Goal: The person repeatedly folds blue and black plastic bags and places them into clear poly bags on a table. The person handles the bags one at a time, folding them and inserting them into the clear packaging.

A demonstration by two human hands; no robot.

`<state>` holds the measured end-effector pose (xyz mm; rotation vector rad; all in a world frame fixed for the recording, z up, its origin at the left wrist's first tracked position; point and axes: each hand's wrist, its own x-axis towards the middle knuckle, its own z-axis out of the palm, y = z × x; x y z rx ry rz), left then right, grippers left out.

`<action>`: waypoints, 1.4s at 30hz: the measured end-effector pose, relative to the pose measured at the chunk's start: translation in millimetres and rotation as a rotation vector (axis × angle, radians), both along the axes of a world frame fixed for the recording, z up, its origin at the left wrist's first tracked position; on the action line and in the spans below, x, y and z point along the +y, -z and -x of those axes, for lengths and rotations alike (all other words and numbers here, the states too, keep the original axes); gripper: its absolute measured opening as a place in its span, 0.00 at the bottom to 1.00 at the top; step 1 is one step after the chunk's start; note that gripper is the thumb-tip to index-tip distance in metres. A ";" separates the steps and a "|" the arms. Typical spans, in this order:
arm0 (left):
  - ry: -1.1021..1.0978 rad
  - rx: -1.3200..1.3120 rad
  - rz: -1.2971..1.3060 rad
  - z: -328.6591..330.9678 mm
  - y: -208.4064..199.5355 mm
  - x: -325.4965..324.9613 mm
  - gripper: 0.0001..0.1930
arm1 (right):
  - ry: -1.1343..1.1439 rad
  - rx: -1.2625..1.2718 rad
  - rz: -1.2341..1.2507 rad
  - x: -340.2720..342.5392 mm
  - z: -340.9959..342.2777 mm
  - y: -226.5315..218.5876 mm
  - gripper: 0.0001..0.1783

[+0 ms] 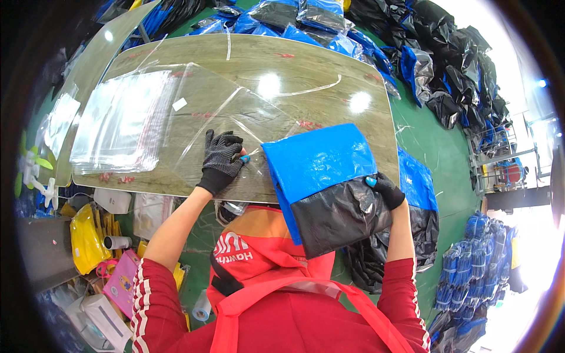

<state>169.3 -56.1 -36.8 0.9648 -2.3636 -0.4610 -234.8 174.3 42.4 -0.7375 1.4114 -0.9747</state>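
My right hand [387, 190], in a black glove with a blue-tipped thumb, grips the right side of a folded blue and black tarpaulin [329, 153]. The glossy tarpaulin hangs tilted over the table's near edge, in front of my apron. My left hand [223, 157], in a black dotted glove, rests low over the table with its fingers curled together. Clear plastic film [215, 115] lies flat around it, and what the fingertips hold, if anything, is too see-through to make out. To the left is a stack of clear plastic bags [126, 115].
The wood-patterned table [306, 67] has a small white paper slip [179, 104] on it. More blue and black tarpaulin [419, 182] lies beyond its right edge. Packed bundles [276, 15] are heaped at the far side. Yellow packages [88, 238] and a pink bag [125, 279] sit lower left.
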 end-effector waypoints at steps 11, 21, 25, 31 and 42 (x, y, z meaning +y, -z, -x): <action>0.031 0.316 -0.551 -3.9 -33.3 -3.9 0.06 | 0.095 -0.005 -0.078 -26.2 -70.4 -33.9 0.27; 0.386 0.027 -0.165 -38.1 -85.4 34.6 0.09 | 0.146 -0.206 0.100 -91.1 -129.9 44.3 0.29; 0.321 0.102 -0.085 -38.8 -79.6 37.6 0.07 | -0.371 -0.045 -0.012 -143.8 -146.0 48.0 0.27; 0.148 0.031 -0.072 -46.2 -72.3 42.5 0.13 | -0.296 0.010 0.107 -131.7 -147.5 28.3 0.22; -0.151 0.231 -0.157 -50.4 -36.9 37.3 0.20 | -0.008 -0.048 0.023 -33.5 -146.6 10.1 0.25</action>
